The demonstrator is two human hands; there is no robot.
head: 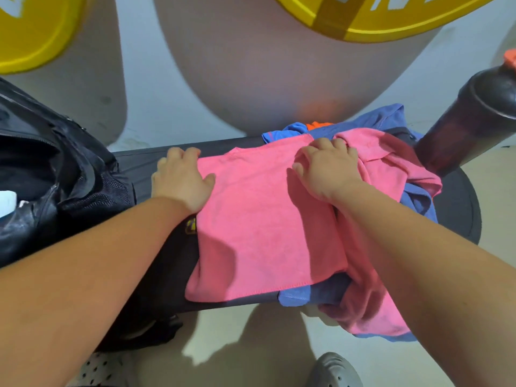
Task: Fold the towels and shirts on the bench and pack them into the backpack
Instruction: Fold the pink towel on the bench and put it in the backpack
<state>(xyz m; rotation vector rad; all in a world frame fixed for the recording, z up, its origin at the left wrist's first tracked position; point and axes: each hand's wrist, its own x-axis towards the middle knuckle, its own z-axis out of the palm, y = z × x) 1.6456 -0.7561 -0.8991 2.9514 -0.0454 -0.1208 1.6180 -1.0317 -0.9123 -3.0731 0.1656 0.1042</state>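
Head view: I see the pink towel [259, 219] spread across the middle of the bench [458, 213], its right part bunched over the blue shirt [388, 120] heap; the left hand [181, 180] pinches its far left corner; the right hand [326, 169] curls its fingers on the bunch, grip unclear; tugging may drag the overhanging heap off the near edge.

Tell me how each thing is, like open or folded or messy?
pink towel, spread flat on the bench.
backpack, open.
blue clothes, crumpled in a pile.
other pink cloth, crumpled.
bottle, standing.
left hand, on towel's left edge, grip unclear.
right hand, on towel's right side, grip unclear.
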